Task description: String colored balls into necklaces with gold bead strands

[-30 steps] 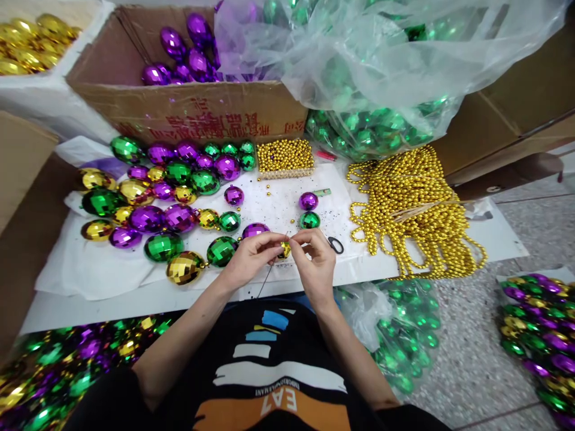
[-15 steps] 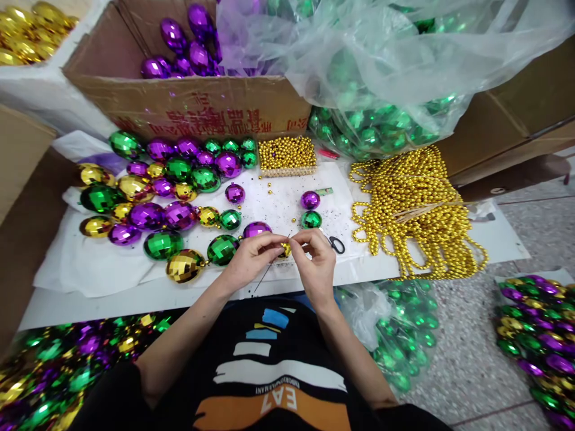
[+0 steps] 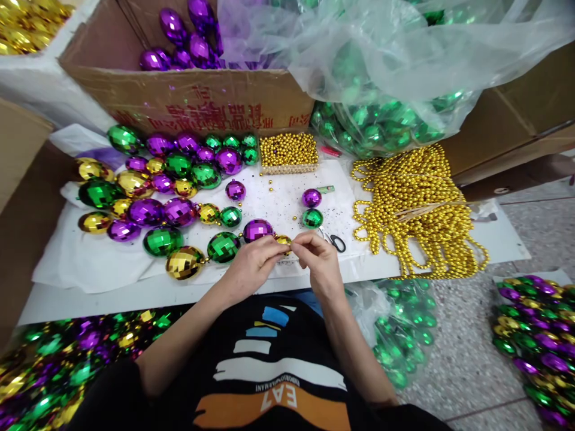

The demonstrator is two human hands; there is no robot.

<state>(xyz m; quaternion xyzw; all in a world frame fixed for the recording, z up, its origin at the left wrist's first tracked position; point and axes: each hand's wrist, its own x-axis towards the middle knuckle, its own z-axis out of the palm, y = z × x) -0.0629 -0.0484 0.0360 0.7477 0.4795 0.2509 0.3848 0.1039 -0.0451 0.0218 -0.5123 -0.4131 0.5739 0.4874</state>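
My left hand (image 3: 256, 260) and my right hand (image 3: 318, 258) meet at the table's front edge, fingertips pinched together. What they grip is too small to make out. Right behind the fingertips lies a small gold faceted ball (image 3: 284, 240), partly covered by my hands. A row of balls runs leftward from it: a purple ball (image 3: 257, 230), a green ball (image 3: 223, 246) and a large gold ball (image 3: 185, 263). Beyond my right hand sit a loose green ball (image 3: 312, 218) and a purple ball (image 3: 311, 197). Black-handled scissors (image 3: 336, 242) lie beside that hand.
A tray of gold beads (image 3: 290, 152) stands at the back, before a cardboard box (image 3: 188, 99) of purple balls. Gold bead strands (image 3: 413, 209) are heaped on the right. More coloured balls (image 3: 146, 214) cover the left. A plastic bag (image 3: 386, 72) holds green balls.
A thin dark cord that hung below my left hand no longer shows. My fingertips have come together lower, and more of the purple ball beside them is visible.
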